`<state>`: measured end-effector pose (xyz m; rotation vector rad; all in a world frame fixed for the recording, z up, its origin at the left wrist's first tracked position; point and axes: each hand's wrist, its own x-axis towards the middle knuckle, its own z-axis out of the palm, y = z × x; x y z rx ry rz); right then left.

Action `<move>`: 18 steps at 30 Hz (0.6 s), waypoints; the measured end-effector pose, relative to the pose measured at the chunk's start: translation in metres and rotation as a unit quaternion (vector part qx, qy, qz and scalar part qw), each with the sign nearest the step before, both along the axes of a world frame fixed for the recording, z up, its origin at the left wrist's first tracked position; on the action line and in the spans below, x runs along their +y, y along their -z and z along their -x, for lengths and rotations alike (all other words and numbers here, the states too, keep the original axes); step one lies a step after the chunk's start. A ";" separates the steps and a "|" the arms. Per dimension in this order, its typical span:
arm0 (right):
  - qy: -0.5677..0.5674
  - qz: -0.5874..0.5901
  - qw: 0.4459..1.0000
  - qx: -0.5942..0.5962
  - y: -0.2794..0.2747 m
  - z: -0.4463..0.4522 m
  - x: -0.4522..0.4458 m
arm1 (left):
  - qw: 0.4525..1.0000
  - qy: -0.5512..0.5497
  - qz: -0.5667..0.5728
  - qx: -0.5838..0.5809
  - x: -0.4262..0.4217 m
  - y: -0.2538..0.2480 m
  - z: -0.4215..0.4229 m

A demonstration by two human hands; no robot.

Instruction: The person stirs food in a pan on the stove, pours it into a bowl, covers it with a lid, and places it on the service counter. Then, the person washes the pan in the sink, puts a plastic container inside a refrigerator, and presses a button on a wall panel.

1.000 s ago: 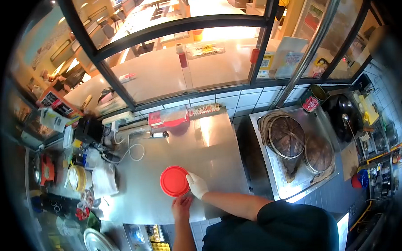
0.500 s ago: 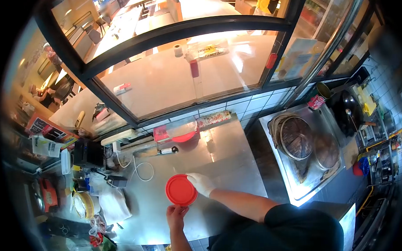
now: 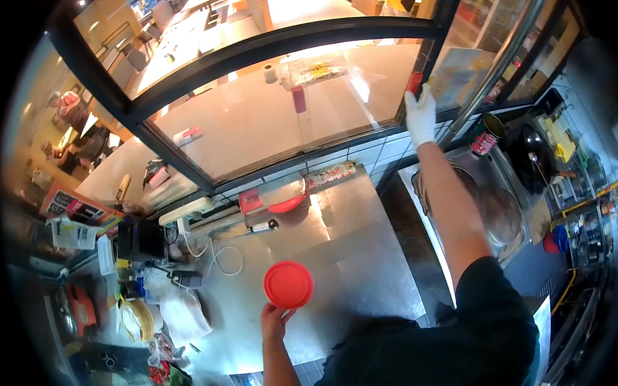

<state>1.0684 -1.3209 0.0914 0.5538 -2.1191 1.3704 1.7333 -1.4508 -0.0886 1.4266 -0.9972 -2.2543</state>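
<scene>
At our left hand [image 3: 275, 322], the red dish [image 3: 289, 285] looks like smooth plastic with a soft sheen; the worktop [image 3: 353, 260] beneath is glossy metal. Our right hand [image 3: 421, 116] wears a matt white glove [image 3: 424, 124]. Right of it we see a polished metal pole [image 3: 506, 53]; below-left, glossy white tiles [image 3: 364, 151].

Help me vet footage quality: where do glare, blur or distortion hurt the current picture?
Head view: fisheye distortion bows the window frame and blacks out the corners; head view: glare streaks the metal table, while the dining area beyond looks washed out; head view: the red round item in the left hand is fairly clear, the right forearm slightly blurred.
</scene>
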 end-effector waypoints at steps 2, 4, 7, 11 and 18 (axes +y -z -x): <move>0.027 -0.106 0.994 0.003 -0.020 0.015 0.006 | 1.000 -0.006 -0.016 0.008 0.006 -0.009 0.014; -0.010 -0.061 0.998 0.001 -0.027 0.019 0.001 | 0.999 0.006 -0.019 0.031 0.015 -0.006 0.023; -0.091 -0.017 0.994 -0.058 -0.037 0.011 0.000 | 0.999 0.002 -0.032 0.000 0.029 -0.017 0.041; -0.141 0.047 0.983 -0.109 -0.036 -0.011 -0.021 | 0.998 -0.014 -0.053 0.025 0.052 -0.011 0.061; -0.140 -0.204 0.968 -0.035 -0.051 -0.097 -0.075 | 0.997 0.038 -0.073 -0.002 0.067 -0.036 0.131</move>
